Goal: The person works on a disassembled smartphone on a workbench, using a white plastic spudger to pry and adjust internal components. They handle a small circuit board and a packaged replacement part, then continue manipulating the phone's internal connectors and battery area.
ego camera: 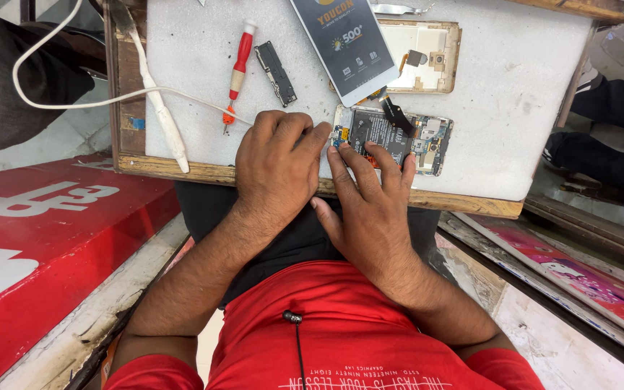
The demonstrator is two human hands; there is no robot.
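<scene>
Nearest us is our red shirt (341,347) with a black cord (297,347) hanging down its front; beyond it our forearms reach to a white pad (514,94) on a wooden board (464,204).

1. Left hand (276,170): it rests knuckles-up on the pad at 9 o'clock of the opened phone (391,139). The fingers are curled loosely, and we cannot tell whether anything lies under them.
2. Right hand (370,209): it lies flat with fingers spread, fingertips pressing on the phone's exposed battery and board. It clasps nothing; this is a press, not a grasp.
3. The phone sits at the near edge of the pad, back cover off, a black flex cable rising at its 12 o'clock towards the screen panel (344,43) propped above it.
4. The back shell (427,47) lies at 1 o'clock of the phone. A small black part (276,72) and a red screwdriver (238,72) lie at 10 o'clock (both untouched). A white cable (74,101) and a white tool (164,119) cross the board's left side.

We judge the step in hand to be steadying the opened phone while working at its internals. The next move would call for a firm hold with one hand and light, exact fingertip pressure, since the flex cable links the two halves.
</scene>
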